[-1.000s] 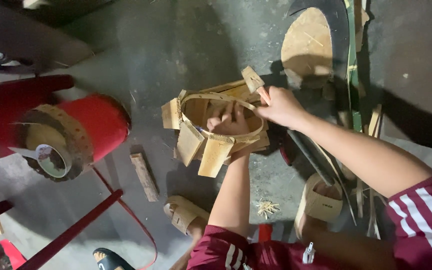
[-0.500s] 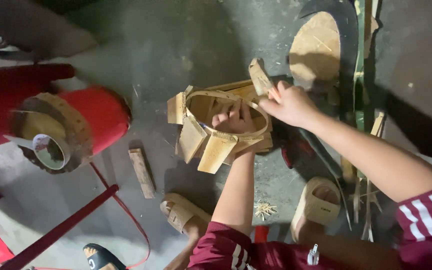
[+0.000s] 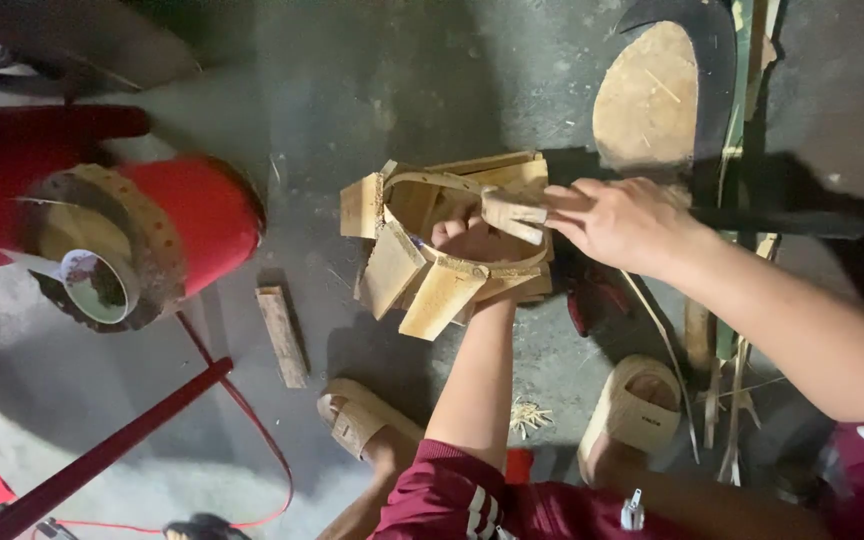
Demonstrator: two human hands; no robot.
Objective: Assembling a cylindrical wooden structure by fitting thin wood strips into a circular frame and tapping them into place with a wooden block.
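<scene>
The person is holding a basket point(image 3: 447, 245) of bamboo strips over the floor point(image 3: 372, 90). The left hand point(image 3: 467, 238) is sitting inside it — fingers curled on the rim. The right hand point(image 3: 622, 222), now lower than a second ago, is pinching a strip point(image 3: 512, 212), bending it inward.

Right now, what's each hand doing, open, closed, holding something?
Left hand: closed inside the bamboo strip frame, gripping it from within.
Right hand: closed, fingers pinching a short bamboo strip at the frame's rim.
</scene>
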